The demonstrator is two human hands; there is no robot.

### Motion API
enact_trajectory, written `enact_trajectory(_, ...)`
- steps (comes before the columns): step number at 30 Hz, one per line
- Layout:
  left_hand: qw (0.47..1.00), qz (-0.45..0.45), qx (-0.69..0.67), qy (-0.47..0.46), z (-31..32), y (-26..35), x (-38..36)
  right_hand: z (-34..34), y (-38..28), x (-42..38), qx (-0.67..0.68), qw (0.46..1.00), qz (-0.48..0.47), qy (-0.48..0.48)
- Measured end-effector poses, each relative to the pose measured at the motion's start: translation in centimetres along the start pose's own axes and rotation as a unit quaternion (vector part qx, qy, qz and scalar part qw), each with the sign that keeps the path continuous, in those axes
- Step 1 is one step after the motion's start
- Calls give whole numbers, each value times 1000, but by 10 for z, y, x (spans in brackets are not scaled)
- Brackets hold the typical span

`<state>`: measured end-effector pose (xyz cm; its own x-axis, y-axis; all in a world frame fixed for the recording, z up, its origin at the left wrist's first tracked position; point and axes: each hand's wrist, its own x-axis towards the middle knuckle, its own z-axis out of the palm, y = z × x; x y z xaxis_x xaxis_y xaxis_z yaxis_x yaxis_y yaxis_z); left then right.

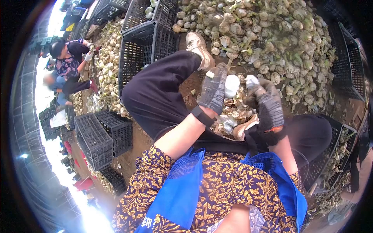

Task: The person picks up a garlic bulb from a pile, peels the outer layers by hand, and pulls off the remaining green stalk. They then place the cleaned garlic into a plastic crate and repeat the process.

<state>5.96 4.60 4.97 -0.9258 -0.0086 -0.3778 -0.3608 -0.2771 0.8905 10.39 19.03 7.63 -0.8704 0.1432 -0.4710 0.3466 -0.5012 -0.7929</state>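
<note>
My left hand [214, 91], in a worn dark glove with a black band at the wrist, is closed against a smooth white bulb [232, 86]. A pale cut stem end [210, 74] shows at its fingers. My right hand [267, 104], in a similar dirty glove, is curled just to the right. A whitish piece [251, 81] shows at its fingertips; I cannot make out what it is. Below and between both hands lie loose dry skins [233, 106]. Just beyond them rises a heap of soil-stained bulbs [268, 35] with green stems.
Black plastic crates [136, 50] stand at the upper left, with more crates [95, 136] lower left. Another crate [351, 64] is at the right edge. A co-worker [70, 62] sits by another bulb heap [110, 58]. My shoe [200, 50] is beside the main heap.
</note>
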Motion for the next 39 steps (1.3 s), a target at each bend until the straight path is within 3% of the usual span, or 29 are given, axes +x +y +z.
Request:
enact_trajectory(2,980,-120,-151,44,0,7,6,-13,7,15,14,998,-3,67)
enact_trajectory(4,963,-138,-223,67,-1,3,12,-19,6,21,-15,996,-18,82)
enact_trajectory(6,945,-188,-267,-21,-12,-1,21,-28,3,28,-223,969,74,-72)
enact_trajectory(7,933,-228,-277,14,-9,6,20,-46,32,35,-201,972,81,-94)
enact_trajectory(8,924,-258,-278,34,-12,8,26,-59,53,41,-309,945,31,-101)
enact_trajectory(10,921,-275,-266,67,-14,17,40,-53,54,42,-340,935,41,-92)
enact_trajectory(12,869,-266,-418,21,-48,17,83,-52,50,29,-308,945,19,-109)
enact_trajectory(13,889,-185,-419,1,-53,46,96,-42,41,25,-359,927,9,-109)
enact_trajectory(16,914,10,-405,-28,-64,154,113,-38,45,27,-317,940,40,-121)
enact_trajectory(18,928,87,-361,5,-71,186,132,-29,36,24,-333,933,37,-132)
enact_trajectory(19,943,106,-306,77,-54,188,130,-24,34,23,-312,940,54,-129)
enact_trajectory(20,943,105,-306,76,-48,175,140,-22,33,25,-290,946,71,-127)
enact_trajectory(21,970,83,-222,54,-48,152,151,-23,33,27,-303,938,105,-133)
enact_trajectory(22,988,59,-137,31,-44,128,164,-29,42,28,-316,938,34,-139)
enact_trajectory(24,998,37,-27,35,-23,74,173,-22,31,28,-310,937,90,-135)
enact_trajectory(25,998,34,-29,34,-19,41,187,-24,34,29,-318,937,67,-131)
enact_trajectory(26,994,59,79,44,-18,4,204,-25,34,29,-311,939,59,-133)
enact_trajectory(28,948,108,291,64,-14,-54,234,-25,26,32,-347,924,34,-159)
enact_trajectory(31,827,228,509,75,-8,-86,254,-15,16,37,-331,928,109,-130)
enact_trajectory(32,811,178,550,93,-3,-89,252,-12,12,38,-328,928,131,-121)
enact_trajectory(34,830,16,547,103,8,-84,253,-18,21,42,-359,919,93,-134)
enact_trajectory(35,830,15,547,104,10,-81,255,-10,13,43,-342,924,117,-125)
enact_trajectory(37,827,-80,546,106,11,-80,256,-9,12,42,-312,933,140,-112)
enact_trajectory(38,827,-82,547,106,9,-84,258,-9,12,43,-311,933,143,-112)
enact_trajectory(39,810,-19,574,117,4,-92,262,-7,10,44,-286,937,170,-104)
